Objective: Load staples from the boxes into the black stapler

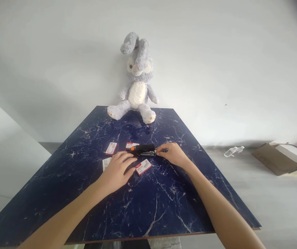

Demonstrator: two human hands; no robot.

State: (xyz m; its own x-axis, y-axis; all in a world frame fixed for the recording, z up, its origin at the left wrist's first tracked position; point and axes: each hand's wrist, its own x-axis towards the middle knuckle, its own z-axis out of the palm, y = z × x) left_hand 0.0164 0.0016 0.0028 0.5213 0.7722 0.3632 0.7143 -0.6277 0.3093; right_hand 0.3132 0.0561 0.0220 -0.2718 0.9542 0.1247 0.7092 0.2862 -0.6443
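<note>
A black stapler with an orange end lies across the middle of the table. The thumb and fingers of my right hand are closed in a pinch at its right end. My left hand is open, palm down, its fingers stretched towards the stapler's left end; whether they touch it I cannot tell. Around the stapler are small red-and-white staple boxes: one at the front, one behind, and one to the left. A pale item is partly hidden by my left hand.
A grey plush rabbit sits at the far edge of the dark blue marbled table, against the white wall. On the floor at right are a clear plastic bottle and an open cardboard box.
</note>
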